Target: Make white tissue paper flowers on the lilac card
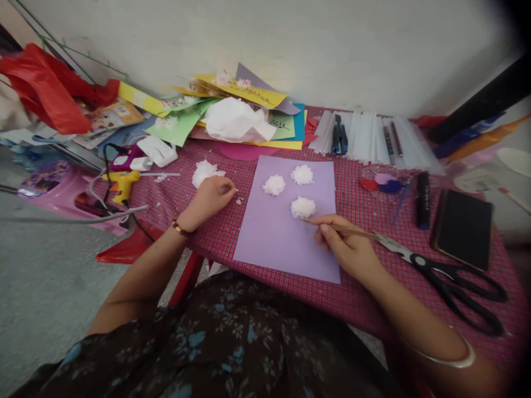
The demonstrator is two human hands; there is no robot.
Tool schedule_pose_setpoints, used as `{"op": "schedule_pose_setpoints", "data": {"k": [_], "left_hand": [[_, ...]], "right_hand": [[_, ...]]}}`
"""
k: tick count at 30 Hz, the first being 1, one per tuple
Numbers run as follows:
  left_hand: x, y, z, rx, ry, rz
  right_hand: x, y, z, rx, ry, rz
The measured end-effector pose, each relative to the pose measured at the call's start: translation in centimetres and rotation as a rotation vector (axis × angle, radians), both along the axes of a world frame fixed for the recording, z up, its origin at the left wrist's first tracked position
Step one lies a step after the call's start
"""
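Observation:
A purple sheet of paper [282, 232] lies on the table with three white crumpled tissue puffs on it: one at left [274, 185], one at upper right [302, 174], and a nearer one [303, 208]. My right hand [348, 246] is closed on a thin wooden stick [357, 231], its tip against the lower edge of the nearer puff. To the left of the sheet, my left hand [211, 202] has its fingers curled in a pinch; what they hold, if anything, is too small to name. Just behind it lies a white tissue piece [205, 171].
Black-handled scissors [452, 282], a phone [462, 228] and a black marker [423, 200] are on the right. Glue sticks [360, 135] and a blue cutter [339, 137] lie behind. Coloured cards [244, 91] and tissue [236, 119] are stacked centrally; a yellow glue gun [123, 185] is left.

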State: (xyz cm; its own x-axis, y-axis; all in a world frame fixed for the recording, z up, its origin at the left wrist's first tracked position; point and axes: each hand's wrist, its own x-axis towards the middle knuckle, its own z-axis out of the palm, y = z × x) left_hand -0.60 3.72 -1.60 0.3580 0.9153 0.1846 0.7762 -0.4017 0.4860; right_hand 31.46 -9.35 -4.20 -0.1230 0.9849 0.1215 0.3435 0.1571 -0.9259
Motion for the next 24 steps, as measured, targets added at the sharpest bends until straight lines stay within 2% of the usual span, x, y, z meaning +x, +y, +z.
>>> {"op": "schedule_pose_setpoints", "data": {"k": [2, 4, 8, 11, 13, 18, 24], "left_hand": [[0.2, -0.6, 1.0, -0.075, -0.255, 0.027], [0.8, -1.6, 2.2, -0.185, -0.497, -0.012], [3.7, -4.0, 3.2, -0.502, -0.766, -0.127], [6.5, -5.4, 2.7, -0.684, -0.793, -0.200], [8.4, -6.0, 2.2, -0.742, -0.757, -0.262], [11.5, -6.2, 1.1, -0.732, -0.726, -0.367], [12.4, -6.1, -0.2, -0.751, -0.673, -0.409]], "right_hand": [[0.0, 0.0, 0.0, 0.012, 0.011, 0.001], [-0.1, 0.0, 0.0, 0.027, 0.042, 0.006], [-0.7, 0.1, 0.3, 0.014, 0.171, -0.005], [-1.3, -0.1, 0.9, -0.030, 0.283, -0.030], [-1.4, -0.2, 1.3, -0.090, 0.329, 0.004], [-1.2, -0.2, 1.6, -0.110, 0.392, 0.092], [-1.5, 0.3, 0.7, -0.143, 0.417, 0.080]]}}
